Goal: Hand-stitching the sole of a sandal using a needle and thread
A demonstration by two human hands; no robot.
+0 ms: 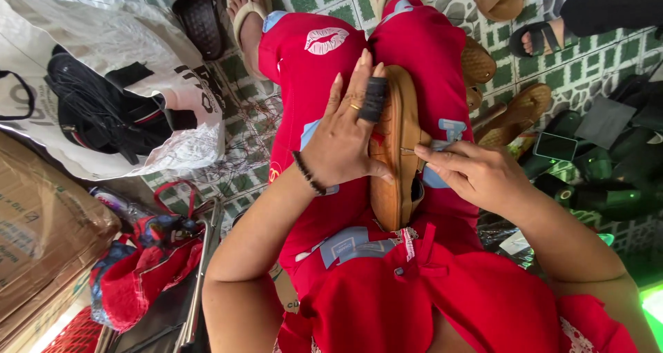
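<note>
Green tiled floor: on our lap, tan sandal on edge, light and bendy (we judge), left hand clasping its sole, right hand pinching a needle.

A tan leather sandal lies on the person's lap, on red trousers, near the middle of the view. It stands on edge, its long axis running from 12 o'clock down to 6 o'clock, the rounded end at 12 o'clock. Its surface is smooth brown with a seam line along the length, and a dark opening shows at its lower right edge. A thin needle sticks out of the sandal's right side at about 3 o'clock, lying roughly level and pointing into the leather.
</note>
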